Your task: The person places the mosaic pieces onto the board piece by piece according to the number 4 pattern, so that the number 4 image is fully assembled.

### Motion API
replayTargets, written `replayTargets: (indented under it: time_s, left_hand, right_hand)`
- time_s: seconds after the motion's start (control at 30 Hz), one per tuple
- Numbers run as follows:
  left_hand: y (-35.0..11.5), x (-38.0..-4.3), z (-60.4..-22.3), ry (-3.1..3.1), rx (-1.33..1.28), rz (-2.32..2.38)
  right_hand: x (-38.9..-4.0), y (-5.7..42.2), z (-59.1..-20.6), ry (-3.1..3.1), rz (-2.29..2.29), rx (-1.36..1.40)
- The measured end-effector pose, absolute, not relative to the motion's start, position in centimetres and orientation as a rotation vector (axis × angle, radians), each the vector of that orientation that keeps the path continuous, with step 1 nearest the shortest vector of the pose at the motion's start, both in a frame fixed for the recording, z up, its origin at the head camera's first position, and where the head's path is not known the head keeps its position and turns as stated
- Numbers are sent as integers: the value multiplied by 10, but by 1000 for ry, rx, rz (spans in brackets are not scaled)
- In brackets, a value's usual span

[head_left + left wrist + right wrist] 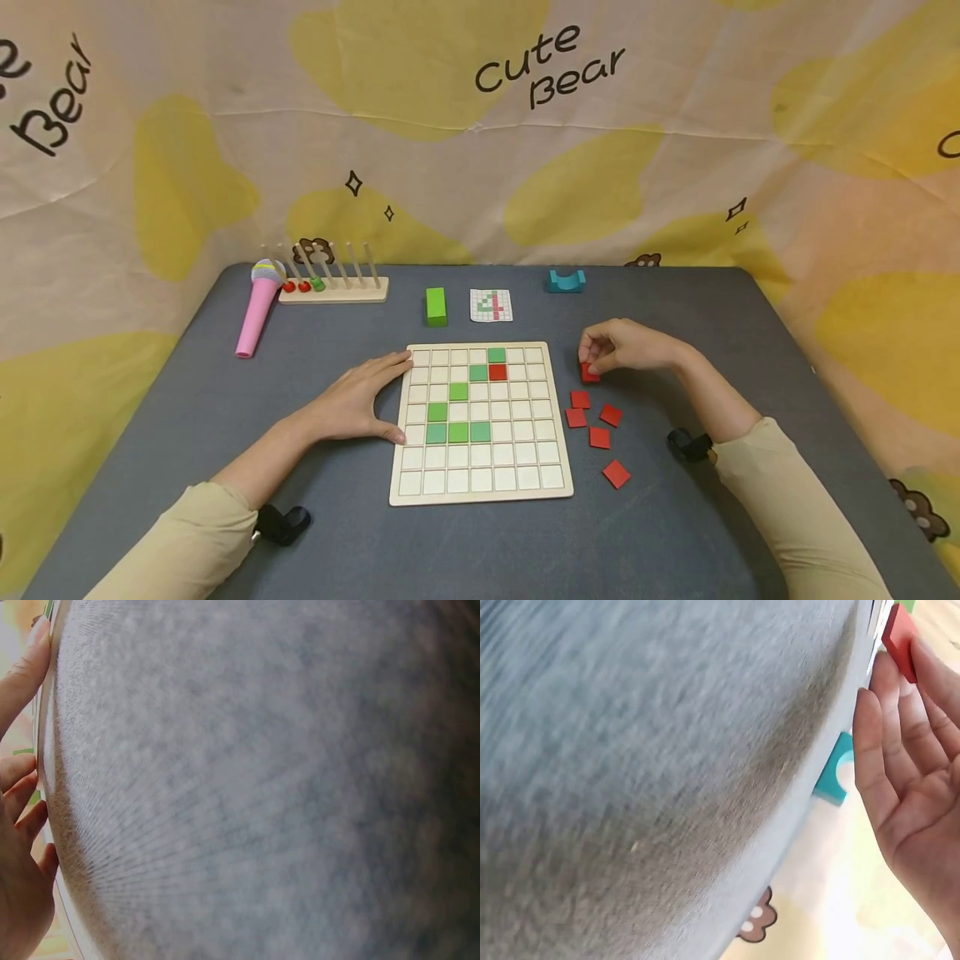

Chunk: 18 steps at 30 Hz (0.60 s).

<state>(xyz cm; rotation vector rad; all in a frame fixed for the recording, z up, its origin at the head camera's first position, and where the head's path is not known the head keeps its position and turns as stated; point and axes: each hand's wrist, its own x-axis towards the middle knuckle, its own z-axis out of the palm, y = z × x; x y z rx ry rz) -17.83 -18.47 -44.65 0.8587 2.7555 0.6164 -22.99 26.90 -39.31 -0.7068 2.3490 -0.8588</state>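
Observation:
A pale wooden grid board (480, 481) lies on the table, with several green tiles (458, 391) and one red tile (497, 372) set in its squares. My left hand (356, 402) rests at the board's left edge, its thumb and fingers spread and touching the rim. Off the board's upper right side, my right hand (636, 344) pinches a red square tile (590, 375) between thumb and fingertips; the right wrist view shows this tile (901, 642) tilted. Several loose red tiles (599, 437) lie just below that hand, right of the board.
Behind the board stand a green block (436, 307), a card with a coloured grid figure 4 (491, 306) and a teal arched block (566, 282). A pink toy microphone (258, 312) and a peg rack (345, 292) with red and green beads are at the back left.

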Motion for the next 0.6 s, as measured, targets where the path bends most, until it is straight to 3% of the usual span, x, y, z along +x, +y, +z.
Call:
replayTargets:
  time_s: [0.6]
  left_hand:
    - [-184,-178,-446,2756,865,624]
  right_hand:
    - [-222,213,-383,2518,-946,-756]
